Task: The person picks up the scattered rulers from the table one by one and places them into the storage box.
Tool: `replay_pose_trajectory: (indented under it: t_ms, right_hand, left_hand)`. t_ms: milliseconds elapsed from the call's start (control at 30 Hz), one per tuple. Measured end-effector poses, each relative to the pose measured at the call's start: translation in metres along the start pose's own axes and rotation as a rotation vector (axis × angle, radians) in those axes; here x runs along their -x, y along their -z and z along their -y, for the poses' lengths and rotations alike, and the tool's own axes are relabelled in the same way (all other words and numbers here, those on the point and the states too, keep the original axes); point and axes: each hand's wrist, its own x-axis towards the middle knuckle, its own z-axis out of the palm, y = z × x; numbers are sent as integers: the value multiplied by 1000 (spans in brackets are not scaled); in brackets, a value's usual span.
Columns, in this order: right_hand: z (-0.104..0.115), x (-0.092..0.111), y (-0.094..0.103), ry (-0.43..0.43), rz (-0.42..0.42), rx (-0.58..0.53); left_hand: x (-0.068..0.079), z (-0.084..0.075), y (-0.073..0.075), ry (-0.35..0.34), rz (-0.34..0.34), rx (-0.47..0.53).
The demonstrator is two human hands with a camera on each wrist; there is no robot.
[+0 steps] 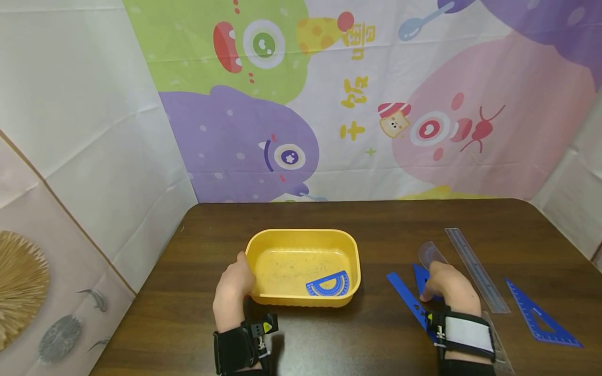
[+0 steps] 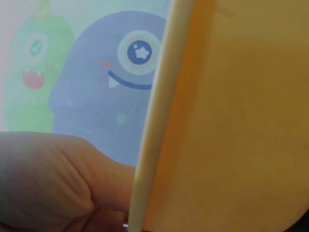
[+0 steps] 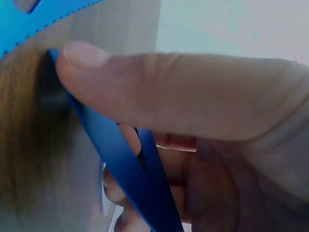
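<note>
At the left end of a yellow plastic basin (image 1: 303,300), my left hand (image 1: 233,284) grips the wall; its fingertips are partly hidden. The left wrist view shows the thumb meeting the basin's rim (image 2: 161,96). A blue protractor (image 1: 343,280) lies inside the basin, near its front right corner. Over on the right, my right hand (image 1: 453,287) pinches a blue set square (image 3: 118,150) between thumb and fingers, tilted up from the tabletop. Just left of that hand is a blue ruler (image 1: 405,293), partly covered by the wrist. A clear protractor (image 1: 429,253) lies just beyond the fingers.
A long clear ruler (image 1: 477,271) lies right of my right hand, and farther right is another blue set square (image 1: 541,318). Another clear measuring tool (image 1: 502,350) shows partly under the right wrist. The brown table (image 1: 329,339) ends at a cartoon-printed cloth (image 1: 348,172) behind.
</note>
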Motion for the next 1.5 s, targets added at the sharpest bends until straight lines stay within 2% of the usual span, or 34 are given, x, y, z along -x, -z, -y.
replay_pose_trajectory:
  t_ms: [533, 1000, 1333, 1500]
  right_hand:
    - [12, 6, 9, 105, -103, 39]
    - [31, 23, 16, 290, -196, -89]
    - [44, 25, 16, 323, -264, -113]
    - [50, 25, 15, 377, -293, -127]
  left_hand:
    - [3, -1, 3, -7, 22, -3]
    - [3, -1, 3, -10, 17, 1]
    - [3, 0, 2, -9, 16, 4]
    - [2, 0, 2, -8, 18, 0]
